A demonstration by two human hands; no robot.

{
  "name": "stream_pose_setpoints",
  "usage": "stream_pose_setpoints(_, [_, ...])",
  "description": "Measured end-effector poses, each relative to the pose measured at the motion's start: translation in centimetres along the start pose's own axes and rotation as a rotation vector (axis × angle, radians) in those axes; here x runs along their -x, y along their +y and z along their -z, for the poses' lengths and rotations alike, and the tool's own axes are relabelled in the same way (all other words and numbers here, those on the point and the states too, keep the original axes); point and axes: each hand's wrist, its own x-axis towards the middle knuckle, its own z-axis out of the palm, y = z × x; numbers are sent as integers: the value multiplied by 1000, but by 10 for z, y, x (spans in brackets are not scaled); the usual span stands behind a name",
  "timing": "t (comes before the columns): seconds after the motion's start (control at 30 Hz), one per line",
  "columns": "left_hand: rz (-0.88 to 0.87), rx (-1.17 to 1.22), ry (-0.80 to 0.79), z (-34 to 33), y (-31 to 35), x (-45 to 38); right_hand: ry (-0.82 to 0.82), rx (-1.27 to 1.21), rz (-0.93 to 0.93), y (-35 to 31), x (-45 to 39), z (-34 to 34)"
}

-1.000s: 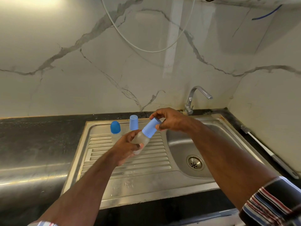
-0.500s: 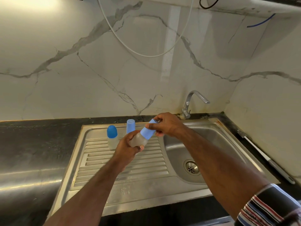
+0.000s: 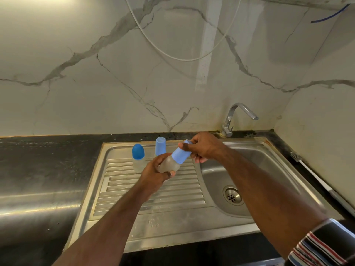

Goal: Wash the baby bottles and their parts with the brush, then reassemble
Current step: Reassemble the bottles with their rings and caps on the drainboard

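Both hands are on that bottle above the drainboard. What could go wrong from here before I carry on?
1. The left hand grips the bottle tilted while the right hand holds its light blue cap; if the cap pops free, it could drop into the sink basin.
2. The capped bottle and loose cap stand just behind; a swinging hand could topple them.

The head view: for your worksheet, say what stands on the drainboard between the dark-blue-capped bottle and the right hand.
In the head view, a light-blue capped bottle stands upright between the dark-blue-capped bottle and the right hand.
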Motion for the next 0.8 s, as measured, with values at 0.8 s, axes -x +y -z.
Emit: stream_pose_setpoints(0.8, [39,137,66,-11,-10,-6,96,-362,-55,21,-9,-51])
